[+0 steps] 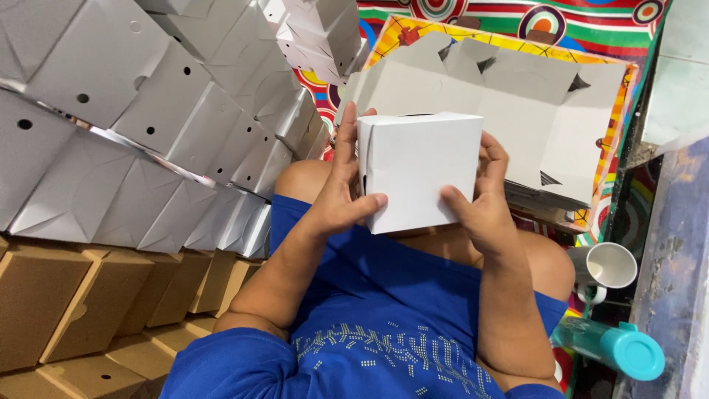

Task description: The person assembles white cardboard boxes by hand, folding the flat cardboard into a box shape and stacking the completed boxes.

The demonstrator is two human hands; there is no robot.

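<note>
I hold a white folded cardboard box (421,170) above my lap, with its closed bottom face toward me. My left hand (341,193) grips its left side, fingers up along the edge and thumb pressed on the lower face. My right hand (481,199) clasps the right side, thumb on the face. Just behind the box lies a stack of flat, unfolded grey box blanks (546,111) on a colourful patterned mat (473,15).
To my left rise rows of folded white boxes (148,125) with small holes, and below them brown cardboard boxes (66,303). At my right stand a white mug (611,267) and a teal-lidded bottle (620,347), beside a bluish wall (676,266).
</note>
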